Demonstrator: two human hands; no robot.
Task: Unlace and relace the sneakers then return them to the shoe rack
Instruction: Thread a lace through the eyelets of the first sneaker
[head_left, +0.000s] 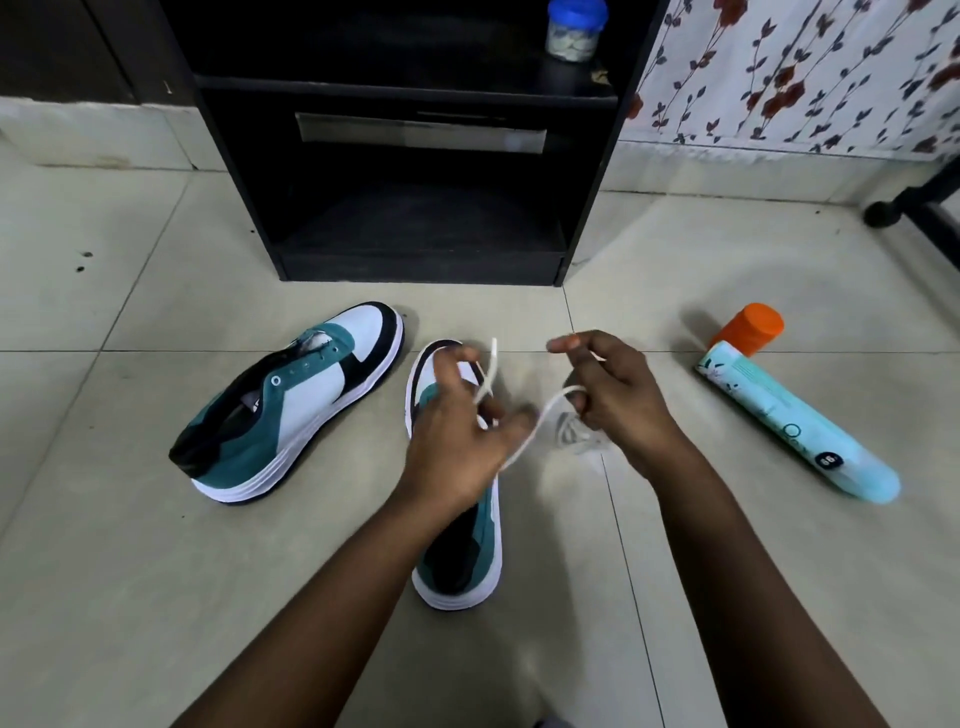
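**Both hands hold a white lace above the floor tiles**

At the left centre of the frame, one sneaker (291, 400) lies tilted on its side on the tiled floor (130, 571), its eyelets bare. Just right of it, the second sneaker (462, 551) stands upright, toe pointing to the upper part of the frame, partly hidden under the left hand (457, 441). The left hand's fingers are curled and pinch a white lace (524, 441), one end of which sticks up above the fingers. The lace runs rightward to the right hand (618, 395), whose fingers are curled round it; thumb and forefinger are pressed together at the top. A second bundled lace (576, 436) lies on the floor beneath the right hand. At top centre stands the black shoe rack (415, 249), a blue-lidded jar (574, 28) on its upper shelf. At right centre, an orange-capped tube (789, 410) lies on the floor.
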